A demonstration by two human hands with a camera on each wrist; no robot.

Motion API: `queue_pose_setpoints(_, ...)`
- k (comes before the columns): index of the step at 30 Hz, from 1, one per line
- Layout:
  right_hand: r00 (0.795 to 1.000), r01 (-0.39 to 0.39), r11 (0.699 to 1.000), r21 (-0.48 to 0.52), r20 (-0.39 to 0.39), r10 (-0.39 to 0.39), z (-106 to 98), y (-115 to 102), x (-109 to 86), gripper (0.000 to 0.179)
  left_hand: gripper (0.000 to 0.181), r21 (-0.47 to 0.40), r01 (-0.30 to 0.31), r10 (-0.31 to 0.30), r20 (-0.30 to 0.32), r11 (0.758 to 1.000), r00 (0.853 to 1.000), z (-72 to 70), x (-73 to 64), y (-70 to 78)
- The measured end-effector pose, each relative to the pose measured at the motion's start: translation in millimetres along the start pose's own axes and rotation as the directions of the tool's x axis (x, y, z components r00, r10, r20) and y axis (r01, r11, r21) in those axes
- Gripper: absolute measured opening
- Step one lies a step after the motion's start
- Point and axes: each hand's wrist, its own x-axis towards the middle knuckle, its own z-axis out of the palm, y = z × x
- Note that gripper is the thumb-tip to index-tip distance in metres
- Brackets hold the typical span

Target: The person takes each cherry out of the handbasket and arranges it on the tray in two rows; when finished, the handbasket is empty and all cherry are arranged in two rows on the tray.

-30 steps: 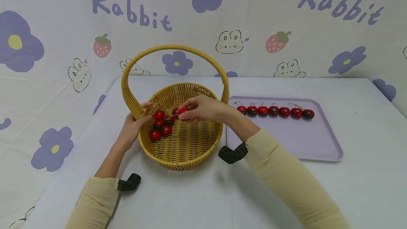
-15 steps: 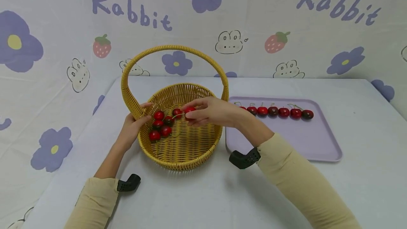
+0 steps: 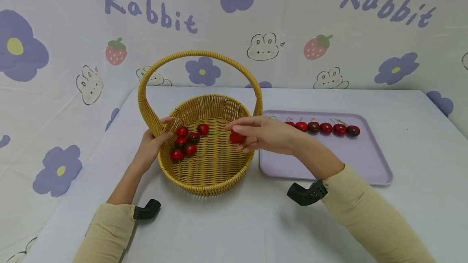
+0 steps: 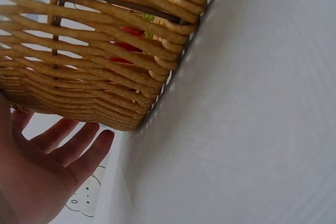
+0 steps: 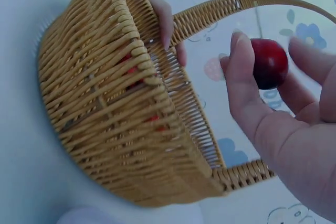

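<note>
A yellow-brown wicker basket (image 3: 215, 165) with a tall arched handle stands on the white table. My left hand (image 3: 148, 149) grips its left rim by the handle's base, thumb over the rim; in the left wrist view the fingers (image 4: 86, 156) lie spread along the outside. Over the basket's right part, my right hand (image 3: 268, 136) pinches a dark red cherry (image 5: 271, 63) between thumb and fingers. Several red cherries (image 3: 190, 149) lie inside the basket at the left, and a single cherry (image 3: 202, 129) lies a little apart from them.
Right of the basket, a lilac tray (image 3: 325, 159) bears a row of several cherries (image 3: 326, 128) along its far side, stems mostly pointing back. My right forearm covers the tray's left part. A patterned cloth (image 3: 278, 11) hangs behind the table.
My right hand has moved right with the cherry, away from those in the basket and toward the tray side. The left hand has kept its grip on the basket.
</note>
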Motion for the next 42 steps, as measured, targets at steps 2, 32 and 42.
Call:
queue_pose_setpoints(2, 1.000, 0.008, 0.998, 0.065, 0.008, -0.009, -2, 2, -5.2, 0.036, 0.045, 0.002, 0.000, 0.000, -0.001, 1.000, 1.000, -0.4, -0.4, -0.3)
queue_pose_setpoints(32, 0.952, -0.180, 0.962, -0.207, -0.281, 0.118, -76, 68, -49.5, 0.048, 0.045, -0.001, -0.010, 0.010, 0.001, 1.000, 1.000, 0.7, 0.9, -0.2)
queue_pose_setpoints(42, 0.920, -0.187, 0.980, -0.063, -0.362, 0.152, -68, 69, -37.5, 0.040, 0.045, 0.004, -0.006, 0.006, -0.001, 1.000, 1.000, 0.6, 0.6, -0.5)
